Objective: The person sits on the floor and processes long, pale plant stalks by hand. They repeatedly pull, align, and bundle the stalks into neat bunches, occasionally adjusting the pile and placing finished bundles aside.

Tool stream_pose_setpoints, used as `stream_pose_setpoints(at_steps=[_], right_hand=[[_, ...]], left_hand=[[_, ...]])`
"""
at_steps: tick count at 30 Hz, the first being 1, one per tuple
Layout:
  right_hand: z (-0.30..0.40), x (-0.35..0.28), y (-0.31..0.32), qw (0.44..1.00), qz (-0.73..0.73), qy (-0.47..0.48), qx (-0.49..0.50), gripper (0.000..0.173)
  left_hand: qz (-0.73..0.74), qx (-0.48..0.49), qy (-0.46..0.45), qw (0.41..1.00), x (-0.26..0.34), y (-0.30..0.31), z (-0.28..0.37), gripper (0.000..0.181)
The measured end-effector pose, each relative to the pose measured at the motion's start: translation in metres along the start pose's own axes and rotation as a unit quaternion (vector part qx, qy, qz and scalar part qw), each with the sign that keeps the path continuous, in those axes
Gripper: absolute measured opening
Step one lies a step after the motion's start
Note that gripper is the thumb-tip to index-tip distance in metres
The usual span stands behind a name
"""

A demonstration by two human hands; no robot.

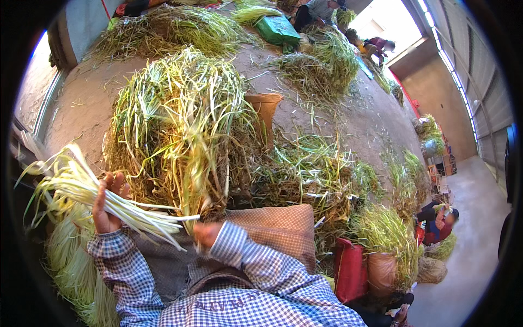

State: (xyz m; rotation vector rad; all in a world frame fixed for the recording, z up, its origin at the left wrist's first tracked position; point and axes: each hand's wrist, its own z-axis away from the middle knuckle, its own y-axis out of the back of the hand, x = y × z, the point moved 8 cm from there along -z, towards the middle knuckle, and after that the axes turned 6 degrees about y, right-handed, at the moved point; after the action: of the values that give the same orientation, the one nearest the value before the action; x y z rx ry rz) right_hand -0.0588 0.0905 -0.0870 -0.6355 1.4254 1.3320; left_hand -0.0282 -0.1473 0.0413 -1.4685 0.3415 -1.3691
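Observation:
My left hand is wrapped around a bundle of long, pale leafy stalks. Their white ends point right, and their leaves droop over the far side of the hand. My right hand, blurred, is closed at the lower end of some yellow-green stalks, just beside those white ends. Its fingers are mostly hidden. Directly ahead stands a tall heap of green and yellowing leafy stalks, with brown dry matter lower down. A brown patterned cushion or cloth lies by my right forearm.
More pale stalks hang at lower left. Loose stalk litter lies right of the heap, near an orange-brown sack. A red bag stands at right. Other people sit among further piles, and a green sack lies farther back.

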Motion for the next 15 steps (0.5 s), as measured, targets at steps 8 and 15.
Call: stream_pose_setpoints(at_steps=[8,15], right_hand=[[0.049,-0.031,-0.017,0.919,0.145,-0.123,-0.345,0.023],[0.005,-0.025,0.147,0.978,0.034,-0.102,0.179,0.019]], left_hand=[[0.086,-0.021,0.144,0.986,-0.038,0.028,-0.013,0.013],[0.005,-0.002,0.146,0.989,-0.055,0.019,-0.014,0.015]])
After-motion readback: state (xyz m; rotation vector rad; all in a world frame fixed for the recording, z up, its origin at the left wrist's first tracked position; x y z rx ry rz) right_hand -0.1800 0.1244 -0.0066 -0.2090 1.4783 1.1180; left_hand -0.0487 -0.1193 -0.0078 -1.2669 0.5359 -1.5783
